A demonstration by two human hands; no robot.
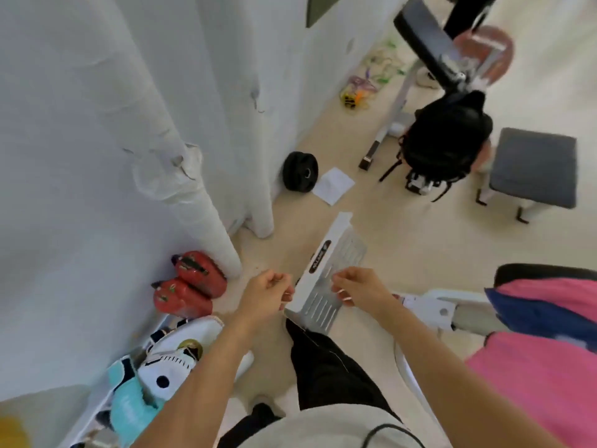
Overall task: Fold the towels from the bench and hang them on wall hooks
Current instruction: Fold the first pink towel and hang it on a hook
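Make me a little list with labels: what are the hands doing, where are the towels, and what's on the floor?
left hand: fingers curled, holds no towel
right hand: fingers curled, holds no towel
white towels: hanging on the wall
pink towel: lying at the right, not hung
red bags: on the floor by the wall
black weight plate: leaning at the wall
white paper: beside the weight plate
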